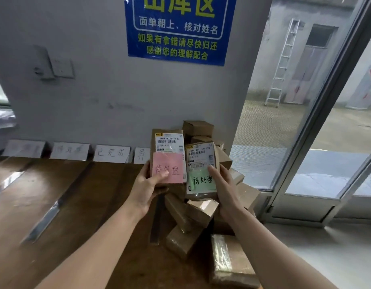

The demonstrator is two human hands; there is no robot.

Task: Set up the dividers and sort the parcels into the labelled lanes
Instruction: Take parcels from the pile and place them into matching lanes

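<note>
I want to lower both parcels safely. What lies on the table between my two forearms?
The head view shows a pile of brown parcels between them, and one dark strip near the left forearm.

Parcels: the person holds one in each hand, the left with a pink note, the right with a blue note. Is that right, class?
No. The head view shows the parcel in the right hand carries a green note, not blue. The parcel in the left hand does carry a pink note.
</note>
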